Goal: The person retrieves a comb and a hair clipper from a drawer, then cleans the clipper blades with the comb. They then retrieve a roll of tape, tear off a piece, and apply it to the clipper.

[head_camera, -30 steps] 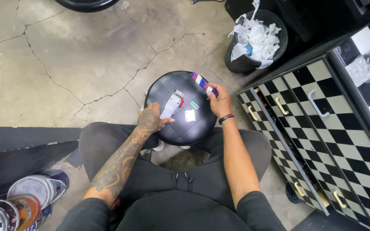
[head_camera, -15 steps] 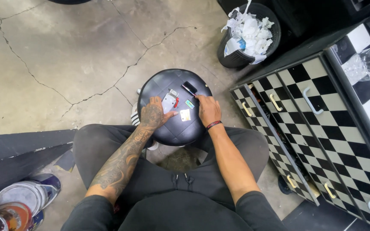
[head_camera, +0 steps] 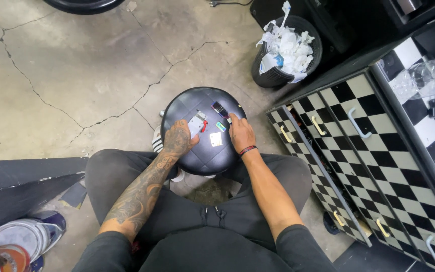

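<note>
A round black padded stool [head_camera: 205, 158] stands on a cracked concrete floor [head_camera: 76, 75] and serves as the work surface. On its seat lie several small items: a pale grey rectangular piece [head_camera: 196, 124] with a small red part [head_camera: 205, 127] just beside it, a dark comb-like piece [head_camera: 220, 109] near the far edge, a small green-blue chip [head_camera: 221, 126] and a small white square [head_camera: 216, 139] near the middle. The left hand [head_camera: 178, 139] rests on the seat touching the grey piece; the right hand [head_camera: 241, 134] rests on the seat's right side, fingertips near the dark piece.
</note>
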